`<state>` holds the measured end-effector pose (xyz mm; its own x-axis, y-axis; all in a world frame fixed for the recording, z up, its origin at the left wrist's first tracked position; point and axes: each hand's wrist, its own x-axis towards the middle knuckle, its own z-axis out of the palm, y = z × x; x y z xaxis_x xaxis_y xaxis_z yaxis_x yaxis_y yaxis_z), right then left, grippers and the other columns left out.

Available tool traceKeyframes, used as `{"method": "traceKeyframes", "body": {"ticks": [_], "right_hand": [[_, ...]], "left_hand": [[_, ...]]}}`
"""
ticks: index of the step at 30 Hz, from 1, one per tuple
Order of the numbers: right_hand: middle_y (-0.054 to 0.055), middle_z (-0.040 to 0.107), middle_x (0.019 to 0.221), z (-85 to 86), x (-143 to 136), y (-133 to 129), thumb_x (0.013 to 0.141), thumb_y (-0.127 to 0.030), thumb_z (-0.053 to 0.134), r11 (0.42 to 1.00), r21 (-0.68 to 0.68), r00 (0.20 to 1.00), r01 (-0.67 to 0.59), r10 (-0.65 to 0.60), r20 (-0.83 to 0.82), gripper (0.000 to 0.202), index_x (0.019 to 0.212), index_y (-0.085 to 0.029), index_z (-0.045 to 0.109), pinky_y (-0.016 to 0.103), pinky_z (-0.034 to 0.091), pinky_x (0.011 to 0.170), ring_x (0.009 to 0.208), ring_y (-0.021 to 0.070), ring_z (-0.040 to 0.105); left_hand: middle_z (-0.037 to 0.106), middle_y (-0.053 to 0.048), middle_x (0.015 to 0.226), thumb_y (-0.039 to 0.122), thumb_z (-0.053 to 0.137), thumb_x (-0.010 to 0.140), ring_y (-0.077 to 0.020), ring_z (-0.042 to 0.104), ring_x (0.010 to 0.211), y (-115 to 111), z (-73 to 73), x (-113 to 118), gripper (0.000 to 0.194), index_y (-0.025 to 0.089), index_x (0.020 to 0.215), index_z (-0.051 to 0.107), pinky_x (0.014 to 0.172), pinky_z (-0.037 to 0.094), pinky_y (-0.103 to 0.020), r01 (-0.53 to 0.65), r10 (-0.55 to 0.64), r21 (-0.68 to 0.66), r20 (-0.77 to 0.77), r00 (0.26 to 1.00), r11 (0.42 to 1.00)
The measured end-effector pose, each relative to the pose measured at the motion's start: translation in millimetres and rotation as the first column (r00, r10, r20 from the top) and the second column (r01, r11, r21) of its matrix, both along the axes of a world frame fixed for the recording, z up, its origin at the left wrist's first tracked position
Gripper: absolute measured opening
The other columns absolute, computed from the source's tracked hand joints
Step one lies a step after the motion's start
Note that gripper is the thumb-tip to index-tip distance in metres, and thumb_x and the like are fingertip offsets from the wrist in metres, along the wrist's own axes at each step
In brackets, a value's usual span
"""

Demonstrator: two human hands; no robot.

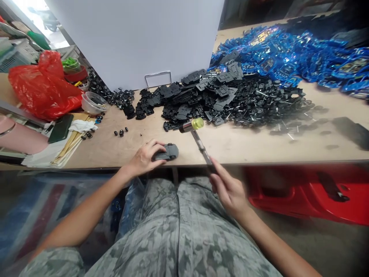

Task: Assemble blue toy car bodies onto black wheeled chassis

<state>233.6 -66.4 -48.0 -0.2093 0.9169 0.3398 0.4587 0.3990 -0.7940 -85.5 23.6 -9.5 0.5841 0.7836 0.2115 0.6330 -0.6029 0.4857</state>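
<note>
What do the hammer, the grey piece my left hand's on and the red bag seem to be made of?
Hammer: its shaft looks like polished metal, given the bright reflections; the translucent-looking yellow tip is probably plastic or rubber.
Grey piece: likely moulded plastic, matte and evenly coloured.
Red bag: thin, glossy plastic film, judging by its crinkles and highlights.

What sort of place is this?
Probably a small toy-car assembly workshop: piled dark car bases, a heap of wheels on axles, and a yellow-tipped hammer in the right hand.
</note>
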Motion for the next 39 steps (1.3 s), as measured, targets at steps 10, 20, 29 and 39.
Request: {"method": "traceKeyframes", "body": {"ticks": [10,20,29,39], "right_hand": [[0.010,0.076,0.124,-4.9,7.1,-5.0,0.103,-0.023,0.052,0.997,-0.054,0.997,-0.048,0.051,0.052,0.048,0.150,-0.018,0.053,0.026,0.065,0.082,0.097,0.0214,0.080],[0.008,0.074,0.128,-3.7,3.9,9.9,0.102,-0.025,0.051,0.995,-0.094,0.997,-0.031,0.038,0.074,0.046,0.148,-0.023,0.056,0.030,0.066,0.086,0.103,0.0241,0.078],[0.010,0.067,0.140,4.9,7.8,-8.5,0.102,-0.014,0.051,0.987,0.095,0.983,-0.132,0.118,0.140,0.057,0.158,-0.023,0.041,0.023,0.062,0.094,0.114,0.0191,0.075],[0.007,0.076,0.090,22.1,51.2,24.2,0.104,-0.029,0.051,0.949,0.307,0.800,0.071,-0.238,0.551,0.053,0.156,-0.029,0.046,0.028,0.050,0.053,0.057,0.0159,0.064]], "left_hand": [[0.070,-0.015,0.123,0.030,0.075,0.087,-0.0275,0.068,0.113,0.1,-2.5,-0.6,0.029,0.018,0.108,0.058,0.094,0.053,-0.040,-0.024,0.025,-0.016,0.046,0.999,1.000],[0.071,-0.014,0.123,0.031,0.076,0.087,-0.0274,0.069,0.112,-0.9,-3.7,-3.3,0.029,0.020,0.105,0.056,0.092,0.054,-0.040,-0.024,0.025,-0.034,0.031,0.999,0.999],[0.071,-0.015,0.125,0.030,0.075,0.087,-0.0279,0.068,0.114,-1.2,-5.9,-0.4,0.029,0.019,0.106,0.056,0.095,0.053,-0.042,-0.035,0.036,-0.023,0.035,0.999,0.999],[0.071,-0.013,0.125,0.025,0.076,0.082,-0.0260,0.067,0.118,-11.0,-1.0,13.3,0.038,0.018,0.119,0.069,0.105,0.052,-0.042,-0.046,0.105,-0.239,0.243,0.964,0.970]]}}
